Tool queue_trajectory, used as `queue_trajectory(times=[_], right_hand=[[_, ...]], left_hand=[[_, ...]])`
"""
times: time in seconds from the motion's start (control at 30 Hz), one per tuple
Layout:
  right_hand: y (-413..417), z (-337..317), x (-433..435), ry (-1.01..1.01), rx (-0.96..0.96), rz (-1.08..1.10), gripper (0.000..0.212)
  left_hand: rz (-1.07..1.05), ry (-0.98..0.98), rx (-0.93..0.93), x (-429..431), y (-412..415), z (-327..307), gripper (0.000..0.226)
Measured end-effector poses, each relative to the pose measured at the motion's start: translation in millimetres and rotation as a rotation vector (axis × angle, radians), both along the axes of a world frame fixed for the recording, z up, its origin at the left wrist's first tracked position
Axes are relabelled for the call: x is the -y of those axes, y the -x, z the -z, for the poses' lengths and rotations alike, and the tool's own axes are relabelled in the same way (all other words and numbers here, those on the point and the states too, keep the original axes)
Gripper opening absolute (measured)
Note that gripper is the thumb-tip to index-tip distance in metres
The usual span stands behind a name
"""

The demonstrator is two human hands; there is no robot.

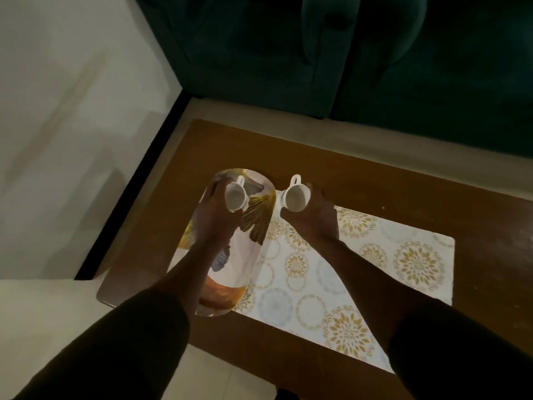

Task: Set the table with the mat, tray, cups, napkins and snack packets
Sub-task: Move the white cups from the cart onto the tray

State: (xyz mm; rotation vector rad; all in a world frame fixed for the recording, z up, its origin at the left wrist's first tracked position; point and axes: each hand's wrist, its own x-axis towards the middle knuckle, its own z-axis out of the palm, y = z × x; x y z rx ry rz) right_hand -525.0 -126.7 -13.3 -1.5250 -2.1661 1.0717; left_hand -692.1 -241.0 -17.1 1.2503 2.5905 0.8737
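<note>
- The brown wooden rectangular worktop [375, 180] carries the mat and the tray.
- The rectangular white mat [375, 272], printed with gold and blue-grey floral rings, lies flat on the worktop. Bare wood shows beyond its far edge and its right end.
- The long oval glossy tray [245, 264], white with gold, orange and blue leaf artwork, lies across the left end of the mat. Its far end reaches past the mat's far edge.
- The left hand [215, 217] has its fingers curled round the left cup [236, 196], a small white ceramic cup with a loop handle. Hand and cup are over the far end of the tray, at the mat's left end.
- The mouth of the left cup faces the camera and its handle points away from the person. Whether the cup touches the tray cannot be determined.
- The right hand [314, 220] grips the right cup [295, 197], a matching white ceramic cup with its handle also pointing away. The cup is at the mat's far edge, just beside the tray and apart from the left cup.
- Dark sleeves [115, 342] cover both arms above the forearm.
- A dark green upholstered sofa [317, 53] stands beyond the mat's far edge, and a pale floor [72, 125] lies to the mat's left.
</note>
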Motion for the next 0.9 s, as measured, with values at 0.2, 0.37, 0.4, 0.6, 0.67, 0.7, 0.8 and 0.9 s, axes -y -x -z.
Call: queue_trajectory(times=[0.2,0.37,0.4,0.6,0.67,0.7,0.8,0.9], right_hand=[[67,18,16,-0.023,0.012,-0.082,0.079],[97,33,20,-0.029,0.033,-0.127,0.081],[101,35,20,-0.031,0.054,-0.139,0.081],[106,42,16,-0.048,0.106,-0.131,0.081],[105,43,14,-0.042,0.107,-0.135,0.08],[106,43,14,-0.033,0.106,-0.134,0.08],[109,45,13,-0.009,0.108,-0.155,0.085],[115,46,14,0.016,0.09,-0.141,0.085]], left_hand=[[-0.01,0.044,0.013,6,55,21,0.06],[0.026,0.051,0.035,-1,74,36,0.058],[0.034,0.045,0.039,-2,75,38,0.057],[0.072,0.074,0.071,-14,76,42,0.063],[0.077,0.085,0.08,-15,75,42,0.066],[0.079,0.09,0.085,-16,76,43,0.066],[0.091,0.098,0.09,-18,78,46,0.064],[0.1,0.089,0.09,-20,80,51,0.065]])
